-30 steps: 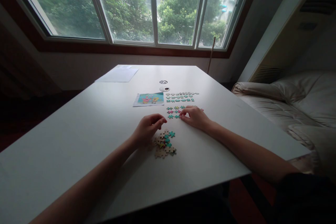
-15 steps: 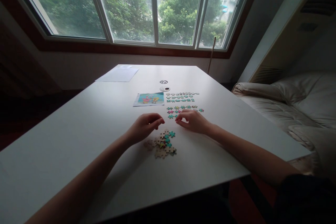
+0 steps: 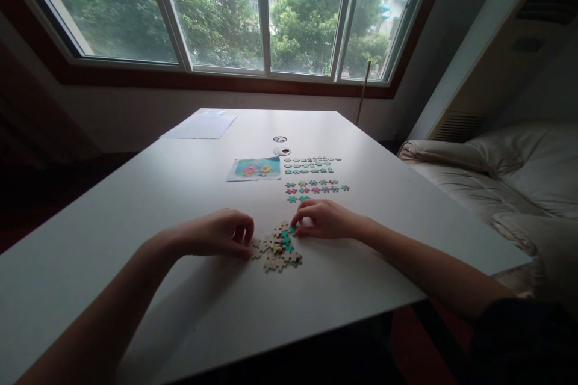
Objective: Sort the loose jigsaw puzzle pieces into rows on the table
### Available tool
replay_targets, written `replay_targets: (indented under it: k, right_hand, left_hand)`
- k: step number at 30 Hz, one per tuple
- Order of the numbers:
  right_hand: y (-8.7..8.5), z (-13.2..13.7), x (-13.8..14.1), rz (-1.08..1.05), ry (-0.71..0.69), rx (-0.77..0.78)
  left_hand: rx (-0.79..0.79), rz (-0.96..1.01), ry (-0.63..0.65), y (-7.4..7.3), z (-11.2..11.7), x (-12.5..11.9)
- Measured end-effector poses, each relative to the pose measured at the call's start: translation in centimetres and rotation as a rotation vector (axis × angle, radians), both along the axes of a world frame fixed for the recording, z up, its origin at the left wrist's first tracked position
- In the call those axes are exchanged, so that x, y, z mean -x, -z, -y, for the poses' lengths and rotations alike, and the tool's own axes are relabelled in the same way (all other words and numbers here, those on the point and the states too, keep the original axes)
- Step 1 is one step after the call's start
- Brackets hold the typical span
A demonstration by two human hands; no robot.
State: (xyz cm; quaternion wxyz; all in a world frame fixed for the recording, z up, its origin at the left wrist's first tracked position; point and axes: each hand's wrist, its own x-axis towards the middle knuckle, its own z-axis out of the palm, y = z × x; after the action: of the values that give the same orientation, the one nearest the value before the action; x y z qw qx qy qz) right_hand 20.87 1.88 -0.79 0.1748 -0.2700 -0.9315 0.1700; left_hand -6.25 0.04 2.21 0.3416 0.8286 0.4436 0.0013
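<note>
Sorting loose jigsaw pieces seems to be the step in hand, and the work looks to be at the point of choosing one from the heap of jigsaw pieces (image 3: 274, 263) near the front of the white counter (image 3: 356, 277). The right hand (image 3: 294, 227) is at the heap's far right side, thumb and forefinger narrowly parted at a turquoise piece (image 3: 292, 231); whether they grip it I cannot tell. The left hand (image 3: 250, 246) is at the heap's left edge, fingers curled, thumb low beside some pale, plain-side-up pieces (image 3: 256, 249); whether anything is pinched there is hidden. Beyond the heap lie a near group of coloured rows (image 3: 316, 190) and a far group of rows (image 3: 288, 171), with a cartoon picture sheet (image 3: 256, 168) just to their left. The nearest coloured row looks shorter than the one behind it. As I judge it, the next move calls for a light fingertip pinch on a single piece, lifted clear without dragging its neighbours
</note>
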Motion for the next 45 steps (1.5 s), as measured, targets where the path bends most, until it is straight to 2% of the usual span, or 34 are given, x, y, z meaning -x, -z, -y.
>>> replay_targets:
  k: [9,18,22,27,34,39,45]
  right_hand:
    - [-0.4,-0.4,0.2,-0.016,0.009,0.163]
    - [-1.0,-0.1,0.3,0.036,0.018,0.150]
    - [-1.0,-0.2,0.2,0.032,0.037,0.168]
    - [-1.0,-0.3,0.1,0.052,0.101,0.196]
    - [-1.3,-0.2,0.2,0.088,0.142,0.158]
    - [-1.0,-0.2,0.1,-0.008,0.128,0.235]
    - [-1.0,0.1,0.8,-0.269,0.075,0.348]
  left_hand:
    - [-0.013,0.040,0.017,0.0,0.4,-1.6]
    - [-0.076,0.090,0.026,0.0,0.4,-2.0]
    - [-0.153,0.117,0.036,0.1,0.4,-2.3]
    - [-0.302,0.115,0.014,1.0,0.1,-2.8]
    - [-0.486,0.112,0.028,2.0,0.1,-3.8]
    - [-0.548,0.120,0.026,2.4,0.2,-4.1]
    - [-0.565,0.220,0.009,2.3,0.3,-4.2]
